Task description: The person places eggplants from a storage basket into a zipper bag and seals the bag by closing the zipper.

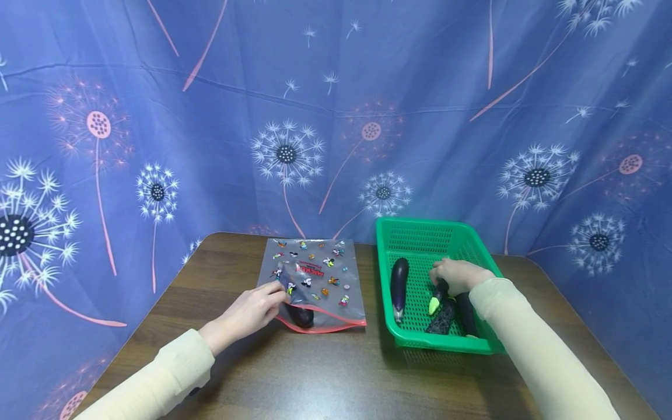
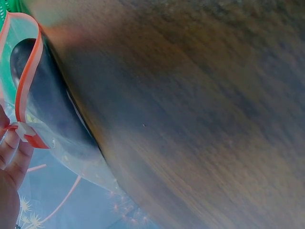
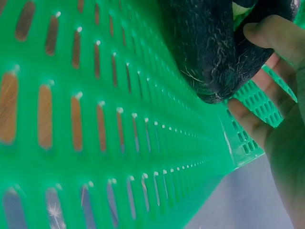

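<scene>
My left hand (image 1: 257, 307) pinches the red zip edge at the mouth of a clear printed zip bag (image 1: 331, 291). Inside lies a dark eggplant (image 1: 301, 317), its rounded end showing at the lifted opening; the left wrist view shows its long body (image 2: 57, 100) through the plastic. Over in the green basket (image 1: 395, 333), my right hand (image 1: 455, 275) grips a dark eggplant with a pale green stem end (image 1: 434, 305), thumb on one side and fingers on the other. Beneath and beside that hand lie a rough dark eggplant (image 1: 442, 319) and another dark one (image 1: 466, 315).
A smooth purple eggplant (image 1: 399, 289) lies along the basket's left side. Bag and basket stand side by side on a brown wooden table (image 1: 315, 373). A blue dandelion-print cloth (image 1: 336, 116) hangs behind the table and around its sides.
</scene>
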Motion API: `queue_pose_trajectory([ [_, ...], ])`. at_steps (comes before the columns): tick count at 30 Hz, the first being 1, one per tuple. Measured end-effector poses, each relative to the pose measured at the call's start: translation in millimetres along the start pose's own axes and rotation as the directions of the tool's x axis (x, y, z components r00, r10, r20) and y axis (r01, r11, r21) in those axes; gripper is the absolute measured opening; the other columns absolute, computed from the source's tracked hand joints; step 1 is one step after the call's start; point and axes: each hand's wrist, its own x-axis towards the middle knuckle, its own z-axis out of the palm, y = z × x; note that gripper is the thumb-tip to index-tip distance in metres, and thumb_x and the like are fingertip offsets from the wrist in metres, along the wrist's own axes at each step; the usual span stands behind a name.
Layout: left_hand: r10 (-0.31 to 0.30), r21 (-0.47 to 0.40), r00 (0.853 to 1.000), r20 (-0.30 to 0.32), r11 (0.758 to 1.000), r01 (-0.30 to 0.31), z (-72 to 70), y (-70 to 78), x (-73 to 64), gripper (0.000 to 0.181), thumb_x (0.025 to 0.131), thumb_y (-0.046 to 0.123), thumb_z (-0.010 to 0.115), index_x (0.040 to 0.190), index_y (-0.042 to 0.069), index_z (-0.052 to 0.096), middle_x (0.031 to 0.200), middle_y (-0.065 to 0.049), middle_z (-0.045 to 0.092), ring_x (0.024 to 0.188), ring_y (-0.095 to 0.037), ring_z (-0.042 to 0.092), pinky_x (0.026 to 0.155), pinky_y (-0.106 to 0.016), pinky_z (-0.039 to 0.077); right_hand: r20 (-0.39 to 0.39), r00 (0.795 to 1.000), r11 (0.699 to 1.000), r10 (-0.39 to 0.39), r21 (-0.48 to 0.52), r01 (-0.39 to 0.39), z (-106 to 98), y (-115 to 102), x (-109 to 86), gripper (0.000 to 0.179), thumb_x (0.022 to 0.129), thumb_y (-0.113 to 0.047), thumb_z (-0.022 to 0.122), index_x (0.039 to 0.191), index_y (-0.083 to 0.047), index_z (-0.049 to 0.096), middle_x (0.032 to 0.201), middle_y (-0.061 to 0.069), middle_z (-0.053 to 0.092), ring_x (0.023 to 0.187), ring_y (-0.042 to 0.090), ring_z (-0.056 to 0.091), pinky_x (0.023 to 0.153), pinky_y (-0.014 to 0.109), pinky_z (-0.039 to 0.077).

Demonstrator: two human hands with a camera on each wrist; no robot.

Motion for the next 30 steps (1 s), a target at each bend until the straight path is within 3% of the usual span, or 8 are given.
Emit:
queue_pose_trajectory([
  [4, 0.006, -0.004, 1.0, -0.003, 1.0, -0.006, -1.0, 0.2, 0.1, 0.03, 0.069, -0.004, 0.063, 0.09, 0.017, 0.066, 0.09, 0.008, 0.056, 0.074, -0.004, 0.054, 0.054, -0.022, 0.045, -0.013, 1.0, 1.0, -0.006, 0.007, 0.006, -4, -1, -0.8, 0.033, 0.071, 0.001, 0.076, 0.093, -0.021, 0.063, 0.112, 0.01, 0.057, 0.101, 0.032, 0.054, 0.057, 0.029, 0.043],
  [14, 0.005, -0.01, 1.0, 0.002, 1.0, -0.004, -2.6, 0.3, -0.1, 0.03, 0.07, -0.005, 0.066, 0.09, 0.016, 0.067, 0.09, 0.007, 0.057, 0.075, -0.005, 0.056, 0.055, -0.022, 0.046, -0.025, 1.0, 1.0, 0.013, 0.004, -0.013, -15, -1, -3.7, 0.031, 0.074, -0.001, 0.074, 0.097, -0.019, 0.063, 0.103, 0.006, 0.057, 0.087, 0.022, 0.053, 0.055, 0.027, 0.04],
  [17, 0.008, -0.01, 1.0, -0.001, 1.0, -0.008, -2.2, 0.1, -0.2, 0.03, 0.07, -0.006, 0.065, 0.09, 0.016, 0.066, 0.09, 0.006, 0.057, 0.075, -0.006, 0.056, 0.055, -0.023, 0.046, -0.033, 0.999, 1.0, 0.014, -0.017, -0.014, -19, -2, -5.4, 0.03, 0.074, -0.003, 0.075, 0.096, -0.019, 0.063, 0.105, 0.008, 0.057, 0.089, 0.024, 0.055, 0.055, 0.027, 0.04],
  [23, 0.013, -0.008, 1.0, -0.005, 1.0, -0.013, -1.1, 0.0, 0.0, 0.03, 0.07, -0.006, 0.064, 0.09, 0.016, 0.066, 0.09, 0.007, 0.057, 0.075, -0.006, 0.058, 0.055, -0.024, 0.047, -0.041, 0.999, 0.999, 0.035, -0.015, -0.036, -29, -6, -10.4, 0.03, 0.075, -0.002, 0.073, 0.099, -0.019, 0.064, 0.124, 0.025, 0.053, 0.105, 0.039, 0.055, 0.056, 0.029, 0.042],
  [30, 0.003, 0.007, 1.0, 0.001, 1.0, -0.003, -1.7, 0.1, 1.2, 0.03, 0.07, -0.005, 0.064, 0.089, 0.018, 0.066, 0.09, 0.008, 0.057, 0.076, -0.006, 0.057, 0.054, -0.023, 0.046, -0.066, 0.998, 1.0, 0.02, 0.004, -0.02, -40, -8, -12.1, 0.033, 0.077, -0.003, 0.071, 0.106, -0.015, 0.061, 0.12, 0.025, 0.055, 0.1, 0.038, 0.059, 0.057, 0.03, 0.044],
])
